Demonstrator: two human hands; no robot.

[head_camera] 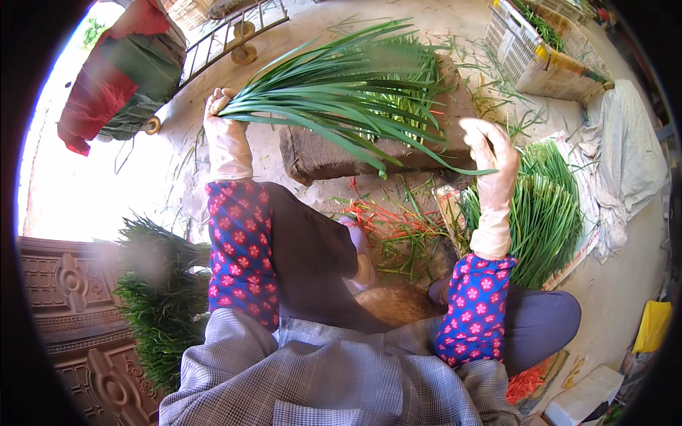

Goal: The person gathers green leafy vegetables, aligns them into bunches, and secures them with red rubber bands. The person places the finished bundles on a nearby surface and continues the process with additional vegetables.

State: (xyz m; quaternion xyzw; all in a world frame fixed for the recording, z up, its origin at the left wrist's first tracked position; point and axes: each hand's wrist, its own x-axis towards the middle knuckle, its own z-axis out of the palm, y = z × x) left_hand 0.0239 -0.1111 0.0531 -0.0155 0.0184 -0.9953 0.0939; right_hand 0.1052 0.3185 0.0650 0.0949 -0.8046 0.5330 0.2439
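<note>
My left hand (219, 109), in a thin pale glove, grips a bunch of garlic chives (319, 90) by the stem end. The long flat leaves fan out to the right above a low block covered in brown cloth (325, 152). More chives (410, 128) lie on this block, partly behind the bunch. My right hand (493, 144), gloved too, is raised at the right with fingers bent and apart. One drooping leaf's tip crosses in front of its palm. Below and beside that hand, a pile of chives (549, 223) rests on a printed sheet (578, 258).
Red-orange ties (378, 215) and loose leaves litter the floor by my feet. A white plastic crate (514, 50) holding greens stands at the back right, near a pale cloth (626, 154). Stacked chives (165, 303) are at my left. A wheeled metal frame (234, 40) stands at the back left.
</note>
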